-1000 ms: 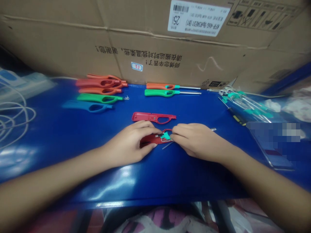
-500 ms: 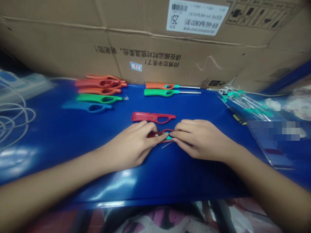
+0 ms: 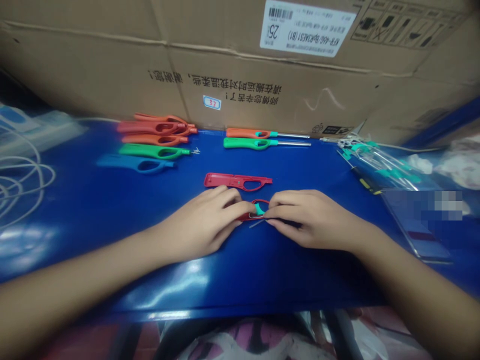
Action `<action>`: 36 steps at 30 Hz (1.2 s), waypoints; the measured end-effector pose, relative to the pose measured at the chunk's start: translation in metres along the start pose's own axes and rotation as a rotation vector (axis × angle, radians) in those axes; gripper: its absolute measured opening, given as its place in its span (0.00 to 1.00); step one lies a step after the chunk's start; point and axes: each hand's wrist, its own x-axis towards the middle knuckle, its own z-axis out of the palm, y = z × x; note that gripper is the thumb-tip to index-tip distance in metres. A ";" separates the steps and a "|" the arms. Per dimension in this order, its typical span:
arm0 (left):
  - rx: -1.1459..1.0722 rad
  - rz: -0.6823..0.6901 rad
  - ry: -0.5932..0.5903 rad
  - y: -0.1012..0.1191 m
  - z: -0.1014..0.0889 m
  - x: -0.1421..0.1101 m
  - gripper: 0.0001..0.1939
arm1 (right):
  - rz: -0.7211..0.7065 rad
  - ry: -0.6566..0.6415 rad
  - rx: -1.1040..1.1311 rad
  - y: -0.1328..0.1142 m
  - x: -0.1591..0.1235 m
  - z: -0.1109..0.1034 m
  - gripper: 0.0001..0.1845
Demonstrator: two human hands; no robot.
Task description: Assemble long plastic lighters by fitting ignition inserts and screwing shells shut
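A red lighter shell half lies between my hands, its left end hidden under my fingers. Inside it shows a teal trigger with a thin pale wire below. My left hand is closed around the shell, thumb and forefinger pressing beside the trigger. My right hand pinches at the shell's right end; its fingertips hide what they grip. Just beyond lies the matching red shell half, its hollow side up. A thin grey rod rests on the table in front of the held shell.
Orange, green and blue lighter handles lie at the back left, small screws beside them. Two long-tubed lighters lie before the cardboard box. To the right are metal tubes with teal parts, a screwdriver and a phone.
My left thumb and forefinger have moved over the inside of the shell, covering the part left of the trigger. The right hand has shifted only slightly at the shell's end.
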 end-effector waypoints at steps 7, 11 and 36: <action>0.010 0.013 -0.003 0.000 0.000 0.000 0.14 | 0.026 -0.002 0.054 0.000 -0.003 -0.002 0.12; 0.010 0.021 0.007 0.000 0.000 -0.001 0.14 | 0.027 -0.003 0.042 0.002 -0.003 -0.002 0.13; 0.068 0.046 0.031 -0.002 0.004 -0.002 0.16 | -0.006 -0.002 -0.113 0.002 -0.006 -0.005 0.14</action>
